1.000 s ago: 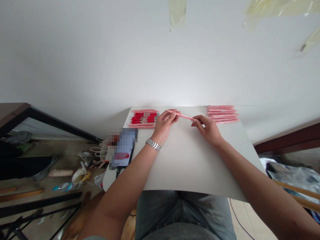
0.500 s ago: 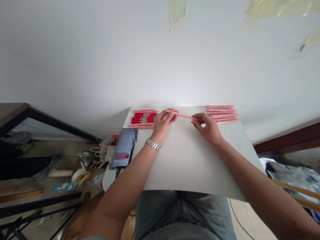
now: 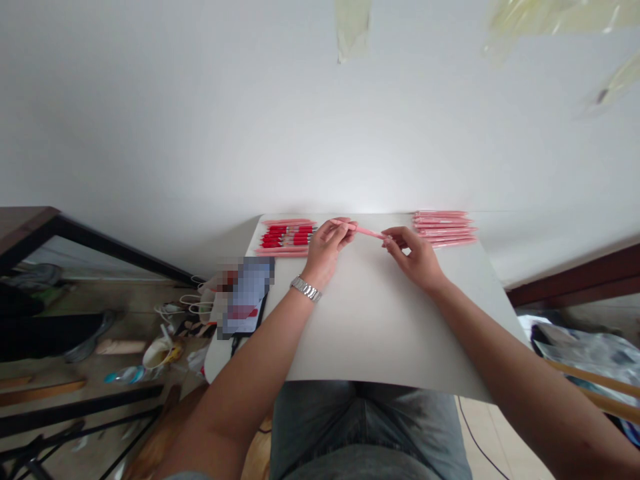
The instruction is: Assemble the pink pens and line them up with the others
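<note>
A slim pink pen is held above the far part of the white table, sloping slightly down to the right. My left hand is closed around its left portion, thumb and fingers pinching it. At the other end, the thumb and fingertips of my right hand pinch the tip. Beside my left hand lie several red pens with pink pens in front of and behind them. Just past my right hand is a stack of pink pens that look wrapped in clear film.
The white table stands against a wall with tape on it. A phone, its screen blurred out, lies at the table's left edge with a cable. Left of the table, a cup and a bottle are on the floor.
My right fingertips have shifted very slightly at the pen's end. My left hand and the pens on the table stay in place.
</note>
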The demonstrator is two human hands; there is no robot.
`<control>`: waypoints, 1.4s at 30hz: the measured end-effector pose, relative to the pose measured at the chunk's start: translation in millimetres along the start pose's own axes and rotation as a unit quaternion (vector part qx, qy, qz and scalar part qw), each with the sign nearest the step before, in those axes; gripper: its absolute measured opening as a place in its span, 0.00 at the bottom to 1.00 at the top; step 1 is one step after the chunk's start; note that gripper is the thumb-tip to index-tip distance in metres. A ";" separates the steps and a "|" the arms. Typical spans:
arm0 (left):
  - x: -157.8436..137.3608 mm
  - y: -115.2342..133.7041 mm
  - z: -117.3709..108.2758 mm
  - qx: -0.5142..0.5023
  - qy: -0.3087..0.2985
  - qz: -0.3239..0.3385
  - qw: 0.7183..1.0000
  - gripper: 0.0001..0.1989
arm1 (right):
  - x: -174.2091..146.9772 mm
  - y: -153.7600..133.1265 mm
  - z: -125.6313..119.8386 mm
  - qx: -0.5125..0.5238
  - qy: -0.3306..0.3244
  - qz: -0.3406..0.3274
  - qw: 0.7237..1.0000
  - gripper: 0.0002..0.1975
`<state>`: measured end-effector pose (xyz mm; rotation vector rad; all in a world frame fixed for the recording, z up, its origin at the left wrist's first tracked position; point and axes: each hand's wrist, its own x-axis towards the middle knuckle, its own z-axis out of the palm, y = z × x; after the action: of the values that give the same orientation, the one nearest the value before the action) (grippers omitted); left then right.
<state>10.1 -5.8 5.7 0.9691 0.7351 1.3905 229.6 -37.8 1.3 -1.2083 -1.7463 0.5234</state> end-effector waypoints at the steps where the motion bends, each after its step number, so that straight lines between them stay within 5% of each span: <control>1: 0.2 -0.2 0.0 0.000 0.003 0.002 1.000 0.16 | 0.0 0.5 0.5 0.000 0.008 -0.004 1.000 0.16; 42: -1.2 3.5 1.9 0.002 0.005 -0.005 1.000 0.17 | 1.0 0.1 0.8 -0.024 0.029 0.009 0.999 0.13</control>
<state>10.2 -7.5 9.5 0.9602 0.7504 1.3865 228.8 -36.7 1.3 -1.2613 -1.7081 0.4554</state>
